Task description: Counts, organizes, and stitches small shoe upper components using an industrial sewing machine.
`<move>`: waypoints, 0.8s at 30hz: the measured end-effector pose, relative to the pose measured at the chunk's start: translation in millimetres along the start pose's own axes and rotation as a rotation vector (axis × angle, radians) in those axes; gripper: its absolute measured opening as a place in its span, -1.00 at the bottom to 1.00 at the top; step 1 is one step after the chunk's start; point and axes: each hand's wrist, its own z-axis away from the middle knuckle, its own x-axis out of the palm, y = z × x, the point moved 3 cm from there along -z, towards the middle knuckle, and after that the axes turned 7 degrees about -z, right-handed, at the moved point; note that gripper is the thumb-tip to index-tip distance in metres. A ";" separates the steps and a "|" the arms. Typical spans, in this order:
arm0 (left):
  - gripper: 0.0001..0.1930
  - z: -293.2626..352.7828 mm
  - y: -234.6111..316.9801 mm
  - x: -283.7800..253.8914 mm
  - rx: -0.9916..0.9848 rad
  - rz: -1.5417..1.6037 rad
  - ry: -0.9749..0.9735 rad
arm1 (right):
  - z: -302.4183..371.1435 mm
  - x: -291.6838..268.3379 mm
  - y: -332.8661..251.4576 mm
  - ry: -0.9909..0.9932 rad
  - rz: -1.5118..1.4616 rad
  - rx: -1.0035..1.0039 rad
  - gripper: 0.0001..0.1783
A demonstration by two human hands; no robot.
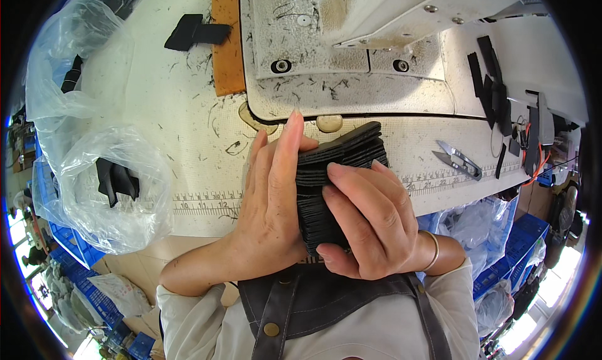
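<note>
A thick stack of black fabric pieces [323, 197] is held between my two hands, just in front of my apron at the table's front edge. The layers' edges face up, and the far end flares to the right. My left hand [271, 194] presses its palm along the stack's left side, most fingers stretched away from me and one fingertip showing by the far end. Its thumb is hidden. My right hand [376, 222] grips the stack from the right, fingers bent onto the top edges and thumb at the near end.
Beyond the stack stands a white sewing machine [282, 96] strewn with thread bits. Thread snips [459, 160] lie at the right, near black strips [492, 87]. Black pieces [195, 32] lie far left; a clear plastic bag [150, 200] surrounds more. A printed ruler [197, 206] runs along the table's front.
</note>
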 end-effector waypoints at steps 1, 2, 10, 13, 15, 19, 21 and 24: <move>0.04 0.7 -0.6 0.1 -0.005 0.004 -0.003 | -1.0 -0.4 0.2 -0.013 -0.001 -0.005 -0.57; 0.04 1.3 -1.4 1.1 -0.003 0.003 0.001 | -1.9 -0.7 0.1 -0.026 -0.002 -0.012 -0.57; 0.02 4.9 1.0 -3.0 0.100 0.000 0.053 | -3.5 -6.6 1.4 -0.057 -0.097 0.039 -0.48; 0.19 3.8 8.3 -10.4 0.106 -0.044 0.008 | -6.9 -20.9 6.7 -0.115 -0.265 0.039 -0.28; 0.23 5.7 9.1 -16.3 0.117 -0.040 0.017 | -14.7 -33.7 7.8 -0.134 -0.376 0.014 -0.15; 0.29 2.7 22.7 -26.6 0.109 0.096 -0.060 | -21.5 -46.0 19.3 -0.270 -0.336 0.124 0.02; 0.19 0.0 19.5 -24.3 0.062 0.435 -0.034 | -21.8 -54.2 28.3 -0.307 -0.548 0.118 0.02; 0.21 -1.5 20.5 -19.6 0.054 0.628 -0.008 | -9.7 -64.4 39.2 -0.156 -0.715 0.170 0.31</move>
